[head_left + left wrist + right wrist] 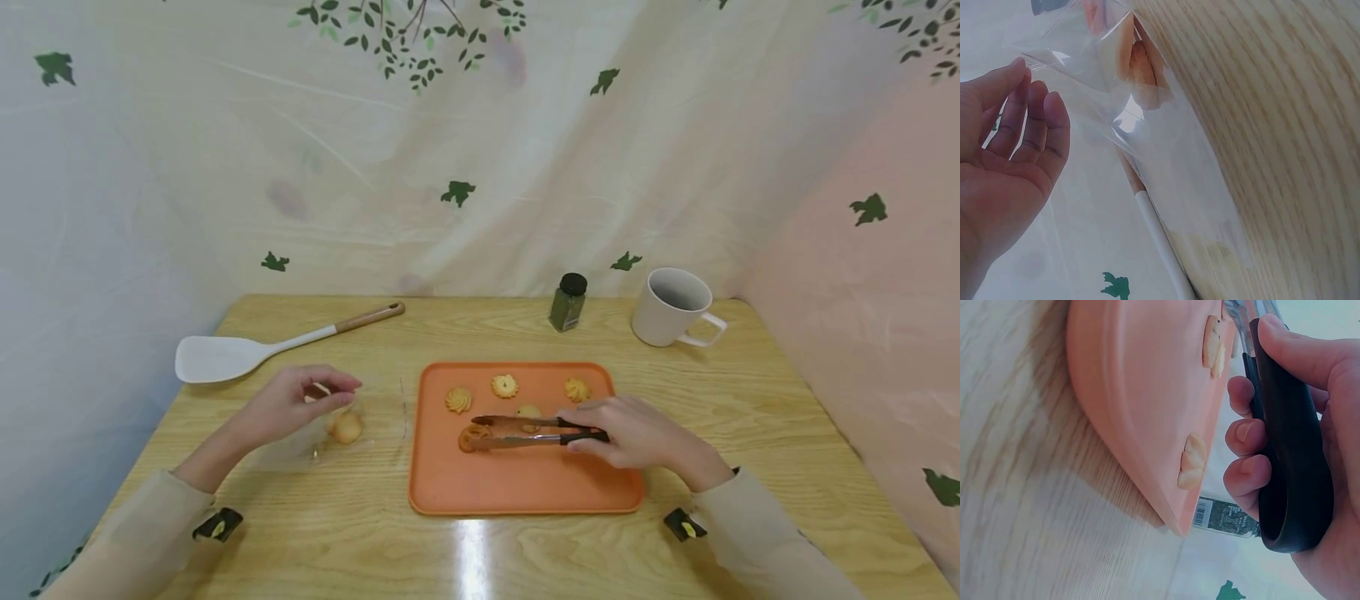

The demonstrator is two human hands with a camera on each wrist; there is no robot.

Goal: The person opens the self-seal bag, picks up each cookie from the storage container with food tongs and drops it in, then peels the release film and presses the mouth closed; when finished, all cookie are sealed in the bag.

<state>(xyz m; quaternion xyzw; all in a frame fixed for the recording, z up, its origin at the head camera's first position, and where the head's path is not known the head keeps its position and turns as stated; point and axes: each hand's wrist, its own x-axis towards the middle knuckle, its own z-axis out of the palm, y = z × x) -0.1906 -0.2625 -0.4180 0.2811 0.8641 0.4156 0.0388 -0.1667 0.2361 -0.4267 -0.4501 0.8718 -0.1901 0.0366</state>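
Over the orange tray [480, 492] extend shiny tongs [536, 440] with black handles.

no legible words or numbers, a barcode label [1202, 512] on the black-capped spice jar [567, 307] beyond the right hand [630, 431] gripping the tongs [517, 441], its print too small to read

Bright, soft light fills the head view; a white streak of glare lies on the table [360, 525], between the left hand [287, 407] and the right hand [632, 429] but nearer the wearer; faint shadows spread beneath the sleeves [150, 525]; the table's sides splay outward with wide-angle stretch; a pale haze washes the left-wrist view, white glints spotting the clear bag [1129, 119] at the left hand's fingertips; in the right-wrist view, the wood across the tray [1147, 375] from the right hand blurs, softly shadowed.
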